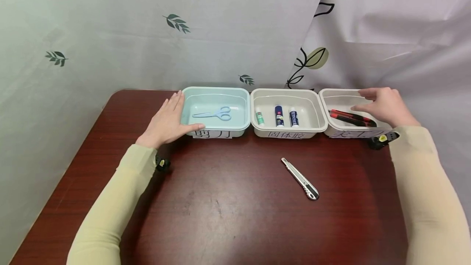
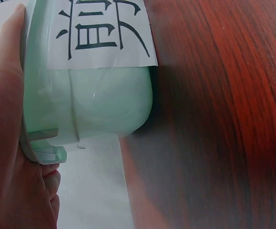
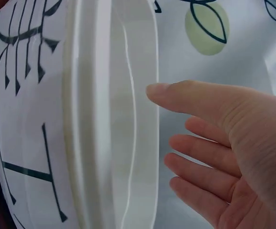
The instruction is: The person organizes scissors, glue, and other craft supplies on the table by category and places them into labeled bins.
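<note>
My left hand rests against the left end of a light blue plastic bin, fingers straight along its side and thumb at the front rim. Inside it lie light blue scissors. Over the right-hand beige bin hovers my right hand, thumb and fingers spread apart with nothing between them. Below that hand, a red and black utility knife lies in the bin. A silver utility knife lies on the table, in front of the bins.
Between those two bins stands another beige bin with a small green glue stick and two blue ones, a wider and a narrower. Paper labels front all three bins. A patterned curtain hangs behind the dark red table.
</note>
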`<state>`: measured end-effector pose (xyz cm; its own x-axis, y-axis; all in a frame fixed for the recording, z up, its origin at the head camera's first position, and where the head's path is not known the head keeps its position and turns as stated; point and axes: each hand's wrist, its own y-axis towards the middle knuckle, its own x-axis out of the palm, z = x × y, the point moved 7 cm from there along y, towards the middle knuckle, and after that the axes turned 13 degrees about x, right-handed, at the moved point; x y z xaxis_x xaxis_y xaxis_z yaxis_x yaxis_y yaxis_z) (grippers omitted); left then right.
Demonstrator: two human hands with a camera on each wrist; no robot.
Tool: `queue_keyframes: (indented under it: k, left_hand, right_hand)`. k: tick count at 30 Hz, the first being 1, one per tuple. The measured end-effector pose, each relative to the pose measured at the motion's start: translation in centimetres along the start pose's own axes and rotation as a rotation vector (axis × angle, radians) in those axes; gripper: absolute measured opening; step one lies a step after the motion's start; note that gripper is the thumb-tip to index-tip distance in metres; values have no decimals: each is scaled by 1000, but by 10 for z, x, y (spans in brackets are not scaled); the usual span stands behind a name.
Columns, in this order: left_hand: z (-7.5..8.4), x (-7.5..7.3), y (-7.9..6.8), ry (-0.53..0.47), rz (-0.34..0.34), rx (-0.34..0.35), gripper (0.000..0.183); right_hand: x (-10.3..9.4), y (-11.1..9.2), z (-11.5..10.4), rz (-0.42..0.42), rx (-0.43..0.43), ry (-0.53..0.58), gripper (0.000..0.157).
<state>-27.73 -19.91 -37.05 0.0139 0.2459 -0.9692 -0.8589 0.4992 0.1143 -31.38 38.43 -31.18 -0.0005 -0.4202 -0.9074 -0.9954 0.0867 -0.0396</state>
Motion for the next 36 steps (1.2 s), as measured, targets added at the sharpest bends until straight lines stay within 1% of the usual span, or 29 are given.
queue_keyframes:
  k: [6,17,23,27,34,36]
  left_hand:
    - [0,0,0,-3,2,-2,126]
    - [1,-2,-1,2,3,0,125]
    - [1,-2,-1,0,-2,-4,124]
    - [1,-2,-1,-1,-4,-4,125]
    - [1,-2,-1,-5,5,-3,124]
    - [0,-2,-1,-5,8,-2,124]
  right_hand:
    - [-7,-5,-8,11,-9,1,71]
    - [-17,-18,-22,44,-36,13,71]
    - [-20,-26,-30,50,-46,25,73]
    - [-22,-32,-37,63,-60,38,72]
    - [-20,-43,-47,49,-73,58,70]
    - [-19,-46,-50,57,-86,58,71]
